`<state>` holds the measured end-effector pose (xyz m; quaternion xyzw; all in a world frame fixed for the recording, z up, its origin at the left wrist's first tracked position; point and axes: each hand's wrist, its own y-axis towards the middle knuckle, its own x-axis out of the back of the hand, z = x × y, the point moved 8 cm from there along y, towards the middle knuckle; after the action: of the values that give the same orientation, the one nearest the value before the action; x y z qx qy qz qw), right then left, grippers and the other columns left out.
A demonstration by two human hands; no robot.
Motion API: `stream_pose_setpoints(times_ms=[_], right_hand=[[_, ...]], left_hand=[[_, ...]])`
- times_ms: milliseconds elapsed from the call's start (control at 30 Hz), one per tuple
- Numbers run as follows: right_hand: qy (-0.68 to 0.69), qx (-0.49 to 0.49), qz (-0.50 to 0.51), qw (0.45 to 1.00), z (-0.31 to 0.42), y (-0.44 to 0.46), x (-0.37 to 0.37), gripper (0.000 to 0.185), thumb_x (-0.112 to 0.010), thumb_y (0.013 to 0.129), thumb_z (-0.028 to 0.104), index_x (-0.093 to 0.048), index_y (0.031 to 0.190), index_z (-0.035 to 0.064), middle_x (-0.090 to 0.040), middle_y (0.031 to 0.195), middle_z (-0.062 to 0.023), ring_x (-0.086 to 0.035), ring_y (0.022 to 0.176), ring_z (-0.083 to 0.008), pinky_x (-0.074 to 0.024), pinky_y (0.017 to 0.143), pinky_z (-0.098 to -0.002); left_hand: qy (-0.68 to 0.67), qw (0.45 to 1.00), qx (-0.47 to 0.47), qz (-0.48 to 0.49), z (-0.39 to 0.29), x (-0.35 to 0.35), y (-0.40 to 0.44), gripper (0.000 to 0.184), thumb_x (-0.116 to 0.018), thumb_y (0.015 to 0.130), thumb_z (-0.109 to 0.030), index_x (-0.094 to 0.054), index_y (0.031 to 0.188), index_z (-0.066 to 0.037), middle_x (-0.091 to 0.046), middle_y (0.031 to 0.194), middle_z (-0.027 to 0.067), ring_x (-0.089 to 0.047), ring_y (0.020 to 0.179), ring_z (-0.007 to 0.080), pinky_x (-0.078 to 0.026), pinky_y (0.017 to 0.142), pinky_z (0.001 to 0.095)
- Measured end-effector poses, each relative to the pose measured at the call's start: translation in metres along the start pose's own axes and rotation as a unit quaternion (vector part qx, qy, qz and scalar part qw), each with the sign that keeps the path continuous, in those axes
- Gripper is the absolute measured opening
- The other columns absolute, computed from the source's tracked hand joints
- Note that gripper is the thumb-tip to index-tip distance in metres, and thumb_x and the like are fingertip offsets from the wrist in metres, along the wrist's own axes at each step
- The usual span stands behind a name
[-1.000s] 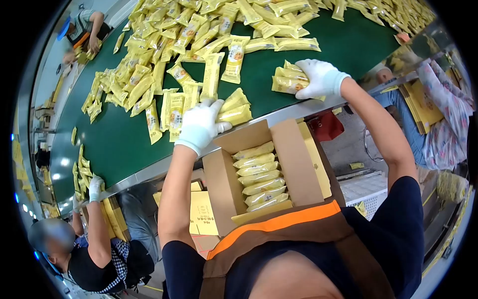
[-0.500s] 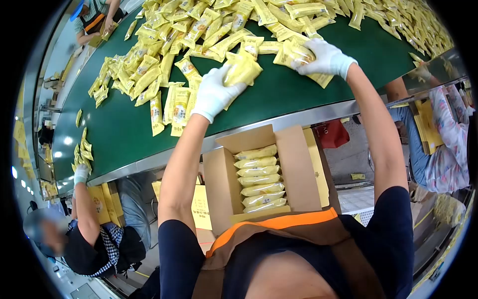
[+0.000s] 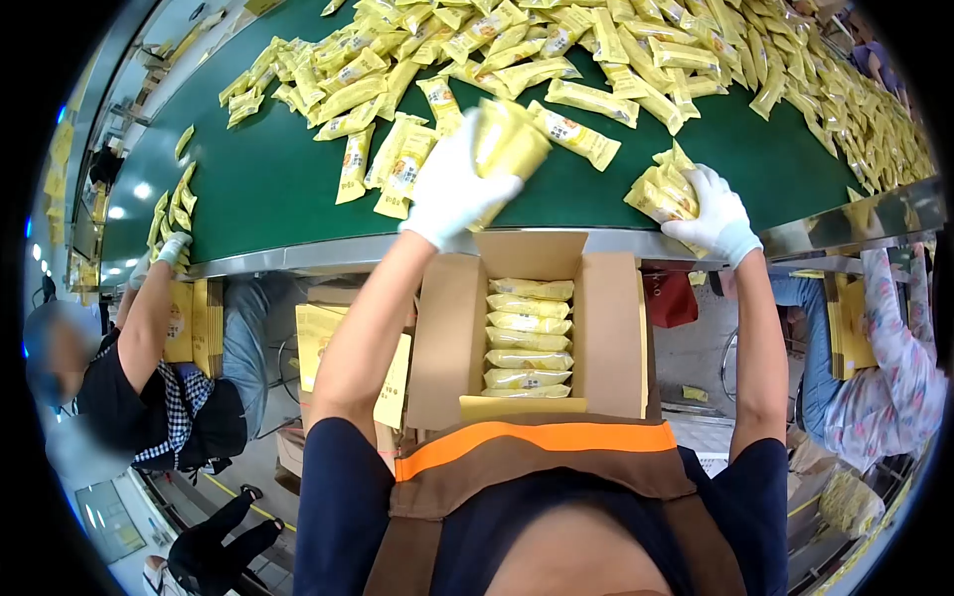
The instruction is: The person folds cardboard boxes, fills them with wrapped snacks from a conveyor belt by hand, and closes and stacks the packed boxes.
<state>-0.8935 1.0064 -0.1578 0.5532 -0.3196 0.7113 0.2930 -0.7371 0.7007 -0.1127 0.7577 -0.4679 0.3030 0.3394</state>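
My left hand, in a white glove, is closed round several yellow snack packets and holds them over the near side of the green belt. These packets are smeared by motion. Farther right, my right hand, also gloved, grips another bunch of yellow packets low over the belt's metal edge. Between my forearms, an open cardboard box stands against my apron with its flaps spread. Inside it lies a row of yellow packets, one behind another.
A large heap of yellow packets covers the belt's far side. The steel rim runs between belt and box. A co-worker's gloved hand touches packets at left; another person's patterned sleeve shows at right. Flat yellow cartons stand beside the box.
Both hands have moved right with their packets, and my right hand has also come down closer to the belt's near edge. The view has shifted, and the co-worker at left has moved.
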Motion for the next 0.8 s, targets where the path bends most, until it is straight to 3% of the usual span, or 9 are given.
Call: stream_pose_setpoints(times_ms=[67,133,167,267,333,400,467,600,800], right_hand=[[0.001,0.006,-0.005,1.0,-0.001,0.0,-0.003,0.088,-0.074,0.061,0.054,-0.052,0.131,0.007,-0.048,0.138,-0.0174,-0.049,0.125,-0.0349,-0.0419,0.105,-0.0414],[0.005,0.011,-0.006,1.0,-0.002,0.003,-0.001,0.087,-0.073,0.061,0.054,-0.052,0.131,0.0071,-0.048,0.137,-0.0172,-0.049,0.124,-0.0351,-0.042,0.105,-0.0416],[0.01,0.014,-0.004,1.0,-0.001,0.004,0.0,0.086,-0.073,0.061,0.054,-0.052,0.13,0.0071,-0.049,0.137,-0.0171,-0.05,0.124,-0.0353,-0.0419,0.105,-0.0418],[0.002,0.063,-0.077,0.995,0.017,-0.001,0.023,0.082,-0.074,0.061,0.052,-0.054,0.127,0.007,-0.051,0.131,-0.0176,-0.052,0.119,-0.0353,-0.0437,0.1,-0.0433],[-0.035,0.102,-0.155,0.982,0.048,-0.013,0.044,0.08,-0.075,0.061,0.051,-0.055,0.125,0.0072,-0.052,0.129,-0.0178,-0.054,0.116,-0.0351,-0.0449,0.097,-0.0435],[-0.042,0.087,-0.086,0.992,0.053,-0.004,0.023,0.077,-0.074,0.061,0.05,-0.055,0.124,0.0092,-0.054,0.124,-0.0165,-0.054,0.113,-0.0338,-0.0452,0.095,-0.0437],[-0.017,0.101,-0.115,0.988,0.041,0.001,-0.001,0.078,-0.073,0.062,0.052,-0.054,0.126,0.0113,-0.054,0.125,-0.0157,-0.054,0.114,-0.033,-0.0451,0.094,-0.0445],[-0.007,0.089,-0.023,0.996,0.038,-0.006,-0.002,0.097,-0.071,0.062,0.054,-0.039,0.147,0.021,-0.049,0.134,-0.0201,-0.05,0.121,-0.0365,-0.0426,0.1,-0.0457],[0.058,0.096,0.034,0.993,0.046,0.001,-0.004,0.103,-0.071,0.065,0.053,-0.029,0.153,0.0191,-0.05,0.129,-0.0252,-0.052,0.119,-0.0411,-0.0439,0.102,-0.042]], left_hand=[[0.007,0.996,0.091,0.01,0.029,0.018,0.005,0.104,-0.075,0.062,-0.052,-0.04,0.143,0.005,-0.059,0.122,0.0289,-0.059,0.112,0.0402,-0.046,0.098,0.0414],[-0.022,0.986,0.146,0.078,0.062,0.001,0.006,0.104,-0.074,0.062,-0.054,-0.042,0.143,0.001,-0.058,0.123,0.0285,-0.059,0.113,0.0403,-0.046,0.099,0.0407],[0.06,0.98,0.161,0.097,0.058,-0.002,0.005,0.103,-0.072,0.061,-0.056,-0.044,0.144,-0.003,-0.056,0.127,0.0283,-0.058,0.116,0.0411,-0.045,0.101,0.0405],[0.28,0.951,0.097,0.091,0.02,-0.017,-0.007,0.101,-0.071,0.063,-0.056,-0.042,0.144,-0.005,-0.055,0.126,0.0254,-0.053,0.114,0.0423,-0.043,0.101,0.0457],[0.274,0.958,0.057,0.058,0.014,-0.023,-0.013,0.099,-0.074,0.062,-0.052,-0.042,0.143,-0.005,-0.054,0.128,0.0229,-0.05,0.111,0.0432,-0.042,0.1,0.0495],[0.25,0.966,0.051,0.04,0.017,-0.022,-0.015,0.1,-0.075,0.062,-0.051,-0.041,0.144,-0.005,-0.052,0.13,0.0229,-0.049,0.112,0.0432,-0.042,0.1,0.0497],[0.257,0.963,0.071,0.033,0.027,-0.019,-0.01,0.105,-0.077,0.062,-0.052,-0.036,0.145,-0.002,-0.044,0.141,0.0251,-0.045,0.123,0.0467,-0.042,0.101,0.0515],[0.225,0.932,0.192,0.209,0.05,-0.021,-0.004,0.127,-0.072,0.059,-0.072,-0.024,0.152,0.0,-0.048,0.138,0.0314,-0.053,0.122,0.0442,-0.043,0.103,0.0435],[0.182,0.972,0.084,0.126,0.056,-0.023,-0.006,0.118,-0.073,0.062,-0.065,-0.024,0.154,-0.009,-0.05,0.132,0.0337,-0.053,0.12,0.0459,-0.043,0.103,0.0453]])
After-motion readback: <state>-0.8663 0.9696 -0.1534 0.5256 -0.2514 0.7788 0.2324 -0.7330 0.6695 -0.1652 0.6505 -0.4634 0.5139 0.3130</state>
